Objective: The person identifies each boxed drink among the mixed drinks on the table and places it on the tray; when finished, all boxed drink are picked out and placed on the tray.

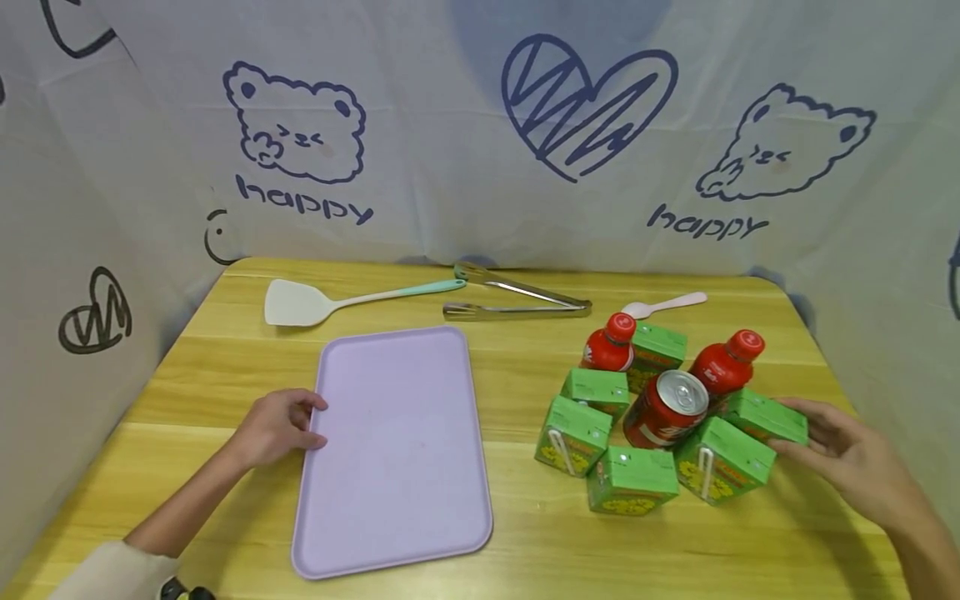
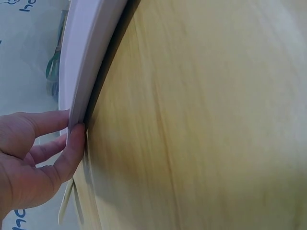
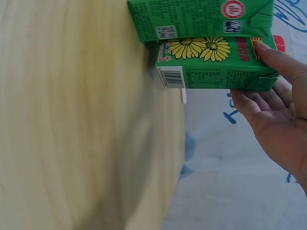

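Note:
My left hand point(image 1: 273, 427) holds the left rim of a lilac tray point(image 1: 397, 442) that lies on the table. In the left wrist view, thumb and fingers pinch the tray's edge point(image 2: 86, 72). Over at the right, my right hand point(image 1: 862, 462) grips the outermost green drink carton point(image 1: 772, 414), which has yellow flowers on its side. The right wrist view shows that carton point(image 3: 206, 64) between thumb and fingers, close against another green carton point(image 3: 196, 19). A red soda can point(image 1: 663, 412), several green cartons point(image 1: 632, 482) and two red bottles point(image 1: 609, 343) point(image 1: 726, 364) cluster beside it.
Along the back of the wooden table point(image 1: 517, 550) lie a white spatula point(image 1: 300, 304) with a mint handle, metal tongs point(image 1: 525, 312) and a pink spoon point(image 1: 667, 305). A printed cloth point(image 1: 442, 150) hangs behind the table and along its sides.

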Motion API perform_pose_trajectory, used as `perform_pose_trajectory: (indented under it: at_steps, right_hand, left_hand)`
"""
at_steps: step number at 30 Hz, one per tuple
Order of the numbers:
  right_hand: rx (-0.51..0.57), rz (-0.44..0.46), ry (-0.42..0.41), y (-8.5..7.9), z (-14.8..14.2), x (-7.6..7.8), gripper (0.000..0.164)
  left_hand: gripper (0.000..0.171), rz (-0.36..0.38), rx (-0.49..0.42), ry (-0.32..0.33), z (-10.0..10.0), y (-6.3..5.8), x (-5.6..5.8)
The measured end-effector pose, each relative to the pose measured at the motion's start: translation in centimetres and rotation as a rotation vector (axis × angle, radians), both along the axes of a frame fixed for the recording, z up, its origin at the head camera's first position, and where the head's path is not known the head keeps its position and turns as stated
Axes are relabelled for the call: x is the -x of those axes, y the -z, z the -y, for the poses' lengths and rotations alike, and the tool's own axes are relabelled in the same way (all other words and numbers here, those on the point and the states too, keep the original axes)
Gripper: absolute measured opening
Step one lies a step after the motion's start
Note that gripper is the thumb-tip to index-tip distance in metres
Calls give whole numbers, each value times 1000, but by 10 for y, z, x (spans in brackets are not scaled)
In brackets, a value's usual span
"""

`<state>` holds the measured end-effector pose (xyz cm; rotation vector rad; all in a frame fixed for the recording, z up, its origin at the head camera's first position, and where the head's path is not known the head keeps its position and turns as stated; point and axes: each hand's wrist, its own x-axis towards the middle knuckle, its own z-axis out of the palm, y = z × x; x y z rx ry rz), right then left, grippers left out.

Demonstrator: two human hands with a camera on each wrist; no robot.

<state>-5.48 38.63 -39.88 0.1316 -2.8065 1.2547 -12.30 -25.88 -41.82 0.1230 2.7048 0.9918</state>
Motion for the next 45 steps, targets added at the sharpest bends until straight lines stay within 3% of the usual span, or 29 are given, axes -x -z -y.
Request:
perform_pose_trajectory:
  at_steps: [3,15,20,25,30,37,45]
  right_hand:
    - [-13,-3,9,-7,0,-1,49]
    - [8,-245,-21,-39,5,-4,56]
    - [5,-280,-39,-51,7,-4,64]
    - [97,-342,-85,-68,12,-2,65]
    - [92,-392,-63,-85,23,2,67]
    - [2,-361,-56,-108,55,1,62]
    - [3,-291,-166,-128,106,-3,57]
  left_hand:
    - [43,0,6,1,-1,-1,0]
    - [42,-45,-21,31,-10,1,2]
    - [40,-52,-10,22,-12,2,3]
    - [40,-62,-6,25,-12,3,4]
    - [40,-65,-4,25,-13,4,5]
    - [40,-50,-2,9,-15,4,3]
    - [38,-47,-3,-5,-17,3,2]
